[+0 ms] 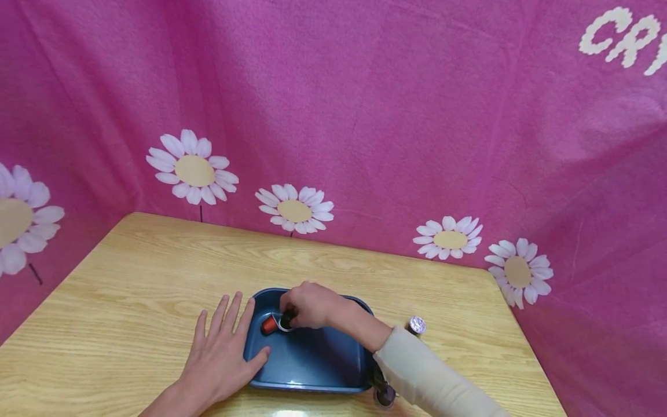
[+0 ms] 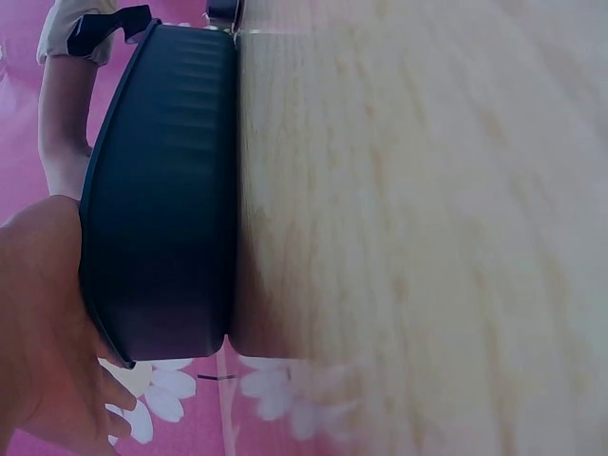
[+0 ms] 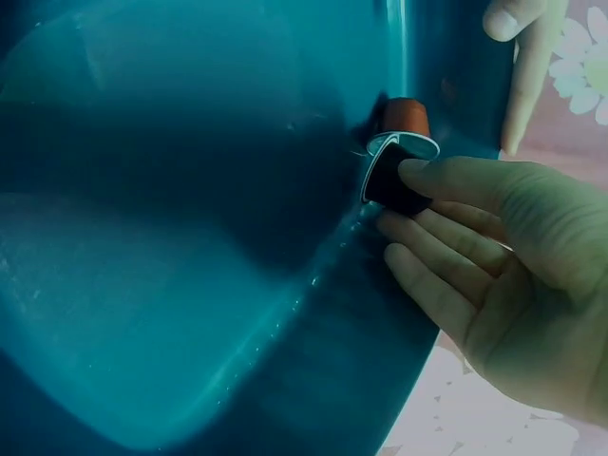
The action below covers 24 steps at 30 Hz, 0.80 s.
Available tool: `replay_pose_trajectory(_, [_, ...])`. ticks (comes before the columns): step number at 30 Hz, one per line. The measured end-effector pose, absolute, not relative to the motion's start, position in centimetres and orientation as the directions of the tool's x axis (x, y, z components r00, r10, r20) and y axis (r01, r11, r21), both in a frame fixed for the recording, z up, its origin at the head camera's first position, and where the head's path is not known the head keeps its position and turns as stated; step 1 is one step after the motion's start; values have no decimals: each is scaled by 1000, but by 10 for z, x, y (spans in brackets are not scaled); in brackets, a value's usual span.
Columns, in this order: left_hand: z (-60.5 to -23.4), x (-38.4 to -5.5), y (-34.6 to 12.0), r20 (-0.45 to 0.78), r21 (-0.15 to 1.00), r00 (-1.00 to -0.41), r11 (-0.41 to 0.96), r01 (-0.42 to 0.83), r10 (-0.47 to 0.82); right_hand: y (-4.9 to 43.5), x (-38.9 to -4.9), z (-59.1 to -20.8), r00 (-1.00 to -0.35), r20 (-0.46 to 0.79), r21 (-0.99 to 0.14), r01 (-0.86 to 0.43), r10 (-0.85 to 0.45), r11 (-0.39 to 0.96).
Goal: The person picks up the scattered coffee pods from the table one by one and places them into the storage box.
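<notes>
A dark blue rectangular tray (image 1: 312,364) with raised sides stands on the wooden table. Inside it, near the far left corner, lies a red coffee capsule (image 1: 268,325), which looks orange-brown in the right wrist view. My right hand (image 1: 312,305) reaches into the tray and pinches a dark coffee capsule (image 3: 391,179) between thumb and fingers. The two capsules are close together, rim by rim; whether they touch is hard to tell. Fingers spread and straight, my left hand (image 1: 221,353) rests at the tray's left rim. In the left wrist view the tray's outer wall (image 2: 161,190) shows beside that hand.
To the right of the tray, a dark capsule with a silvery lid (image 1: 417,325) lies on the wooden table (image 1: 156,278). Another dark capsule (image 1: 385,395) is by the tray's near right corner, partly behind the right sleeve. A pink flowered cloth (image 1: 365,116) hangs behind the table.
</notes>
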<state>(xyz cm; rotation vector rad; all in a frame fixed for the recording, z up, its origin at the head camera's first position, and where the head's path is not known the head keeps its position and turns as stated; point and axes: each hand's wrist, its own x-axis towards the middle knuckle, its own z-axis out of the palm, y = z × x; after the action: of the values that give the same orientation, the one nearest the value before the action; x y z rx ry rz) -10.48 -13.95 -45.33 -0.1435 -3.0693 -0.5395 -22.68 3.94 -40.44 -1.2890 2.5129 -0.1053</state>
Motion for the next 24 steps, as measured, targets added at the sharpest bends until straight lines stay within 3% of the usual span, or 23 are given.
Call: replay_pose_trajectory(24, [-452,-103,-139,29,362,-995,927,96,92,37,-222,-404,-570,-328,-210,-733,-753,647])
